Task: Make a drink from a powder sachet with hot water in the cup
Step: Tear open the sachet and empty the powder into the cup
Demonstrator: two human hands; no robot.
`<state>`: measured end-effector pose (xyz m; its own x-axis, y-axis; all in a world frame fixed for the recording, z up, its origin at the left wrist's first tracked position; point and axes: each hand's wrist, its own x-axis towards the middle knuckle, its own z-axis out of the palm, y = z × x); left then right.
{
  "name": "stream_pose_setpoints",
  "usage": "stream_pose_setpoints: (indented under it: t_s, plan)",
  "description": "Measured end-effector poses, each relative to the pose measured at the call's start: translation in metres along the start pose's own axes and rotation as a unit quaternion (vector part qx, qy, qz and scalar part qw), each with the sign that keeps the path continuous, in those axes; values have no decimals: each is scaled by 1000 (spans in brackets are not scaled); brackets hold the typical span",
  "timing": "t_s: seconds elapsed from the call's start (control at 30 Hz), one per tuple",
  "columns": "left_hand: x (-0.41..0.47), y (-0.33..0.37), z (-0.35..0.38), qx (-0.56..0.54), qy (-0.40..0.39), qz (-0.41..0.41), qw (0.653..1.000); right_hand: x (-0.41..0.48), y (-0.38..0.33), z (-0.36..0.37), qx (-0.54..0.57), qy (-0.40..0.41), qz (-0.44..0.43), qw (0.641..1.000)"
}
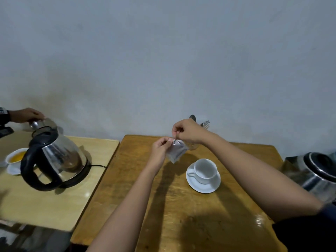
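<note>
A small silver powder sachet (176, 151) hangs in the air above the brown wooden table (181, 206). My left hand (161, 148) pinches its top left corner. My right hand (187, 132) pinches the top edge right beside it. An empty white cup (205, 170) stands on a white saucer (209, 186), to the right of and nearer than the sachet. A steel kettle (316, 171) with a black lid sits at the table's right edge, partly cut off by the frame.
Behind my right hand a glass holder (192, 146) carries a spoon and a fork (205, 123). On a lighter table (45, 202) to the left stand a second steel kettle (54, 159) on its base and a cup of orange liquid (17, 156). Another person's hand (27, 115) rests above that kettle.
</note>
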<state>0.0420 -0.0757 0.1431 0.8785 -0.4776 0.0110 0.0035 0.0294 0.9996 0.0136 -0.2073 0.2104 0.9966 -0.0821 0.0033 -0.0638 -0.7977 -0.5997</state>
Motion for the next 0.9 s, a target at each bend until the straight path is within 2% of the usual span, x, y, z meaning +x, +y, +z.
stream_pose_setpoints:
  t_s: [0.23,0.57,0.67,0.8,0.9]
  plan:
    - [11,2,-3,-22,48,-47,997,1,-5,18,-38,27,-54,997]
    - [13,6,-6,-25,40,-60,997,-1,-3,24,-76,30,-111,990]
    - [14,4,-8,4,37,-38,999,0,-3,25,-54,49,-98,993]
    - [14,5,-16,5,30,17,999,3,-9,22,40,93,-36,994]
    - [18,4,-22,35,20,50,998,4,-13,20,53,102,-19,993]
